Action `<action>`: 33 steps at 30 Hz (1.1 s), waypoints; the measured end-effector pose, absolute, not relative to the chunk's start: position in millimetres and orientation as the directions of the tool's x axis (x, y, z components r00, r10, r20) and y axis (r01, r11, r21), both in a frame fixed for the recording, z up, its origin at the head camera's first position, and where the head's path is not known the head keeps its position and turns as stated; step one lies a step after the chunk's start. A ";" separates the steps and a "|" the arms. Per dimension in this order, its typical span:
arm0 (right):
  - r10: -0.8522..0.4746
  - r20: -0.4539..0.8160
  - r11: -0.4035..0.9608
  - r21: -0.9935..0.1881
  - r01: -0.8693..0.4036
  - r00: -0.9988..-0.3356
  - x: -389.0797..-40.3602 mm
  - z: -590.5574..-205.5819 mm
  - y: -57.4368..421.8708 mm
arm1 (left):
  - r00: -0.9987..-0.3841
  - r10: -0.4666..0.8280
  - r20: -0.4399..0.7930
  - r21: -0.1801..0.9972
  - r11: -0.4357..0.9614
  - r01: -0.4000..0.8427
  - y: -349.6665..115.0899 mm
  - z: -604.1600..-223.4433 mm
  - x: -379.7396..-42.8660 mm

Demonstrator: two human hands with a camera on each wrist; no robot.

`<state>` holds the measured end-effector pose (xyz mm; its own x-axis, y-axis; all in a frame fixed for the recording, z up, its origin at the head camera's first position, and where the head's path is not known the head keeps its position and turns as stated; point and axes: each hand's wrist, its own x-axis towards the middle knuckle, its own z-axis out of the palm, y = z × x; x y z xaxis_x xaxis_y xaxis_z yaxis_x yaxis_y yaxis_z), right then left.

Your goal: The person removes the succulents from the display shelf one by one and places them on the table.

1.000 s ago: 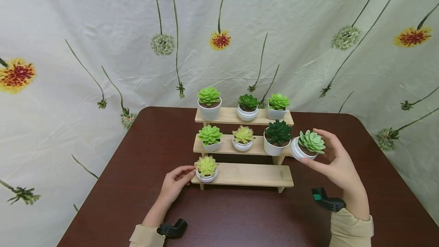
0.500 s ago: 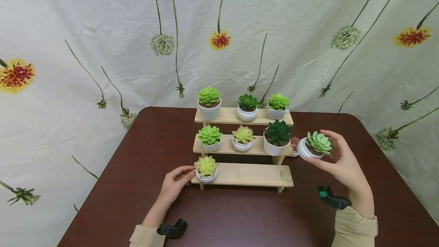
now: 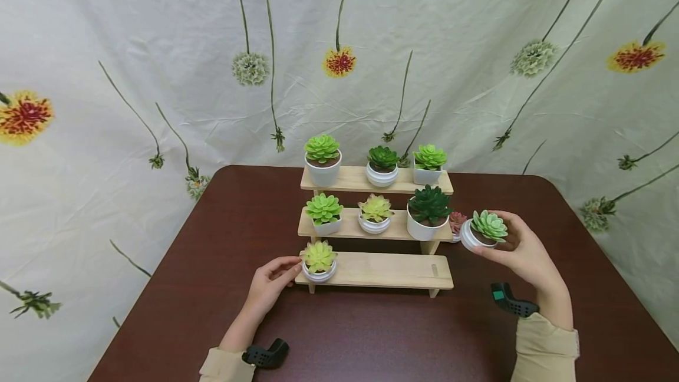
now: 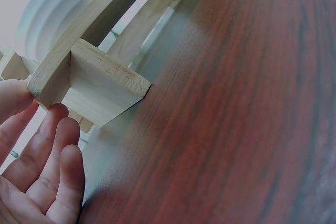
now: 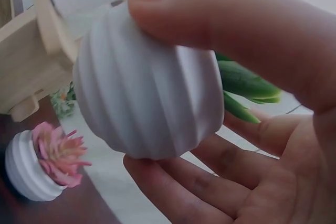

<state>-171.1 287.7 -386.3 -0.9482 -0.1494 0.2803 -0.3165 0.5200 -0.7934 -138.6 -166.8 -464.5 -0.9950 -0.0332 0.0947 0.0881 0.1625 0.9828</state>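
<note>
To the right of the wooden stand [image 3: 389, 270], the right hand [image 3: 525, 254] grasps a pale-green potted succulent [image 3: 487, 227]; the left hand [image 3: 269, 282], its grip relaxed, touches the stand's left end.

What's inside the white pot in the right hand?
A pale green succulent over a brown filling. It covers some of the filling; the pot hides everything deeper.

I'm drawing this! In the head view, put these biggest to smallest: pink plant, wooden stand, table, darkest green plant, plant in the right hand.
1. Table
2. Wooden stand
3. Darkest green plant and held plant: too alike to rank
4. Pink plant: looks smallest, but it's partly hidden
</note>
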 end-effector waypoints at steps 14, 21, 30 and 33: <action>-0.130 0.057 0.593 -0.796 -0.123 -0.990 -189.0 -412.1 292.2 | -0.995 -0.036 0.089 0.983 0.167 0.082 -166.6 -463.9 -138.9; -0.159 0.015 0.582 -0.806 -0.106 -0.987 -197.5 -426.2 293.5 | -0.996 -0.039 0.083 0.983 0.165 0.076 -167.0 -463.8 -139.0; -0.171 -0.003 0.541 -0.836 -0.091 -0.985 -205.0 -442.3 287.6 | -0.995 -0.034 0.089 0.983 0.167 0.082 -166.8 -464.2 -138.9; -0.149 -0.018 0.528 -0.847 -0.064 -0.989 -206.7 -446.7 285.9 | -0.995 -0.033 0.090 0.982 0.169 0.084 -166.8 -464.1 -138.9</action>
